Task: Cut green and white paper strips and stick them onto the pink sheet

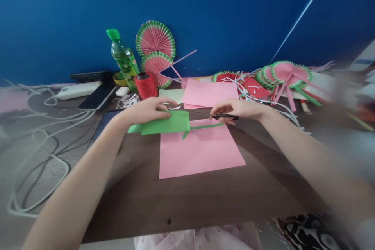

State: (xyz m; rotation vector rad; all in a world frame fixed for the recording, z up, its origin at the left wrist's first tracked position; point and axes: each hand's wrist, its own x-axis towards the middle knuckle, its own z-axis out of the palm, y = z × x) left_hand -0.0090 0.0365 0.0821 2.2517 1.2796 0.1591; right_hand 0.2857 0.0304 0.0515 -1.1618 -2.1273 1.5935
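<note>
My left hand (146, 109) is closed on folded green paper (168, 124), thumb and fingers at its upper edge. In my right hand (234, 108) is a pair of scissors (227, 117) with dark handles; the thin blades point left, towards the green paper. A narrow green strip (206, 126) runs from the paper's right edge across a pink sheet (202, 152), with a short bent end hanging near the paper's corner. The pink sheet lies flat on the table, its upper left part under the green paper.
More pink sheets (211, 93) lie behind my hands. Pleated pink-and-green paper fans (155, 39) lean on the blue wall, with others (288, 72) at right. A green-capped bottle (124, 58), a red thread spool (145, 86), a phone (95, 98) and white cables (55, 156) stand or lie left.
</note>
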